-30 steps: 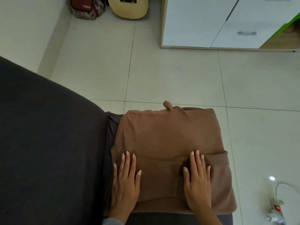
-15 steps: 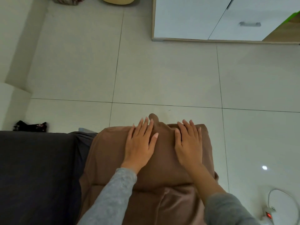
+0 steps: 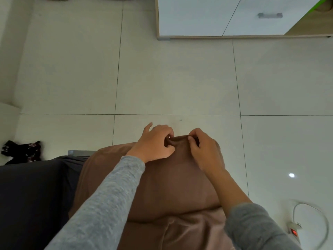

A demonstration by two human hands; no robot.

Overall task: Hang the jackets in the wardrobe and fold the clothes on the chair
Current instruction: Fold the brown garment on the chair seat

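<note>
A brown garment lies folded in front of me, filling the lower middle of the head view. At its far edge a small fold of brown cloth sticks up. My left hand pinches that fold from the left with thumb and fingers. From the right, my right hand pinches the same fold. Grey sleeves cover both forearms. What the garment lies on is hidden under it.
A dark grey cloth covers the surface at the left. A black patterned item lies on the tiled floor at the far left. A white cabinet stands at the top right. A power strip with a cable sits at the bottom right.
Both hands moved from lying flat on the near part of the brown garment to its far edge, where they now pinch the raised fold. The camera tipped forward.
</note>
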